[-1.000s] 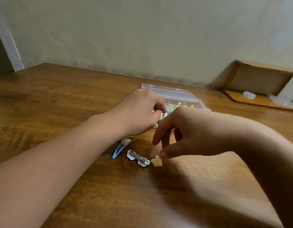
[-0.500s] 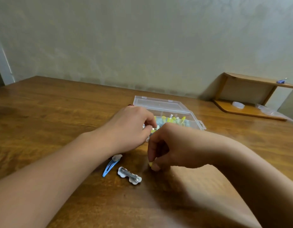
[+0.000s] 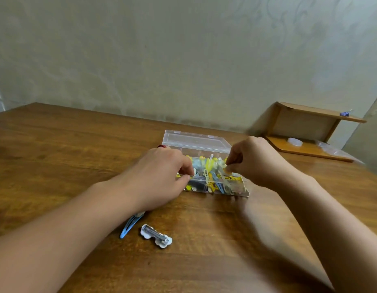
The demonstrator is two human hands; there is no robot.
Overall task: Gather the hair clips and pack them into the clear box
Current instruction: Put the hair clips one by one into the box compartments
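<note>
Head view: left hand (image 3: 162,178) pinches the box (image 3: 215,182) rim to steady it; right hand (image 3: 253,161) pinches a yellow clip (image 3: 227,169) over it, ready to drop.

wooden table (image 3: 67,149) bears clear box (image 3: 196,142), 2 clips (image 3: 156,235).

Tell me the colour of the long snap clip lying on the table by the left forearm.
Blue, seen in the head view: the snap clip.

wall (image 3: 183,60): pale, patterned | table (image 3: 56,155): brown wood | shelf (image 3: 314,132): far right
</note>
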